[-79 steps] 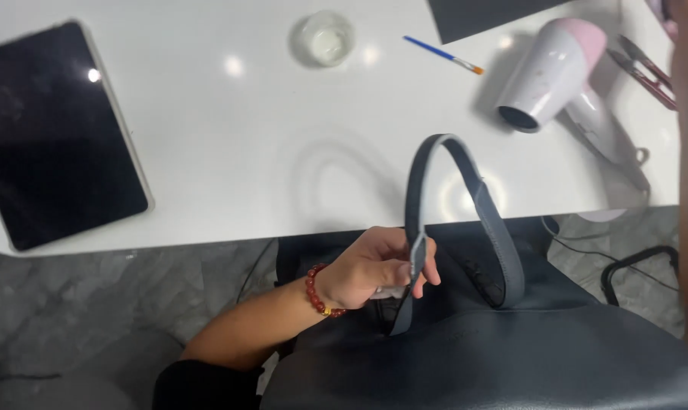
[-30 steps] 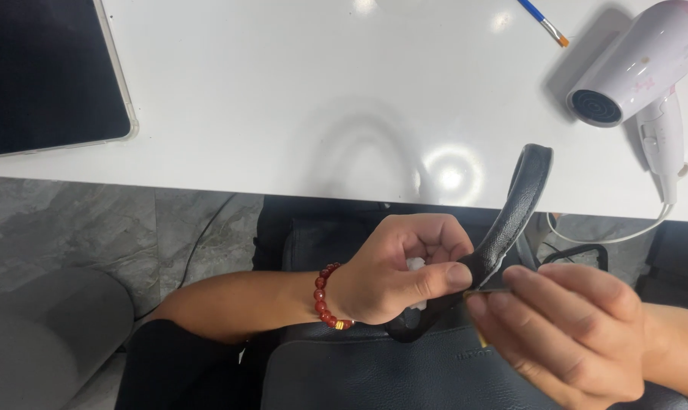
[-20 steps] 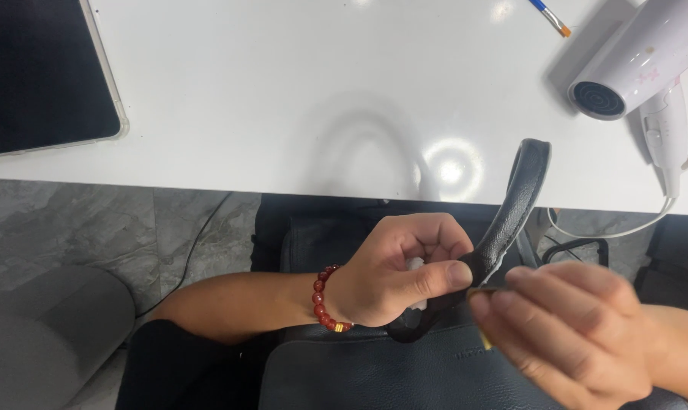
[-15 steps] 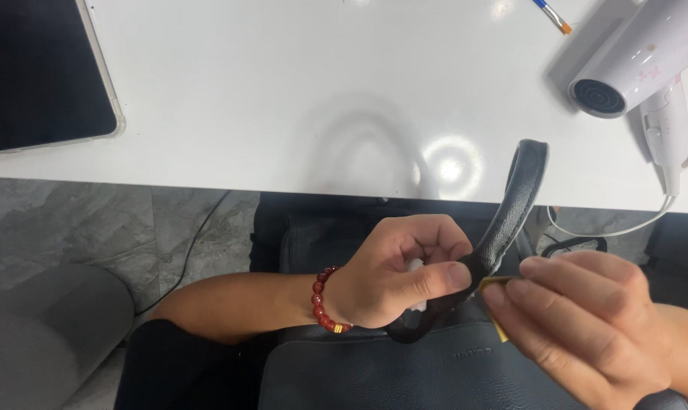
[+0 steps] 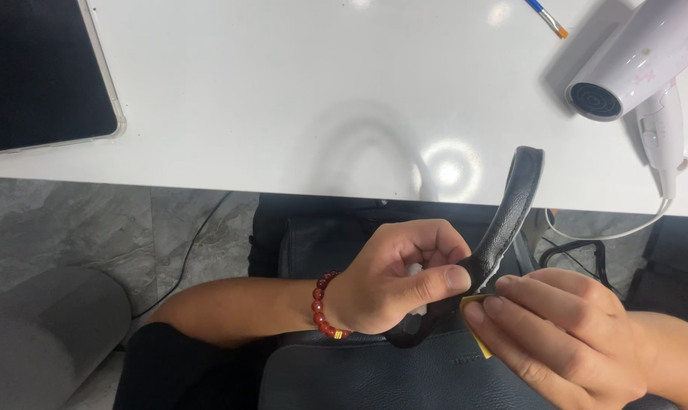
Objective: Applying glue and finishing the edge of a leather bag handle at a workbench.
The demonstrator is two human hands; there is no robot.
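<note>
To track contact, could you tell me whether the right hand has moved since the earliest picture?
Yes. The right hand came in beside the left hand on the handbag handle.

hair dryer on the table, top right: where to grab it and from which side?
Judging by its pose, take the hair dryer by its handle: it lies flat on the white table, the handle pointing toward the near edge, bare on both sides. Come from above, closing across the handle's width. The barrel looks wider, and the cord trails off the handle's end, so grip mid-handle.

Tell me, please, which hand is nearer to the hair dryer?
Right. The right hand is below the hair dryer, pressing a small yellow piece to the black strap; the left hand grips the strap farther to the left.
</note>
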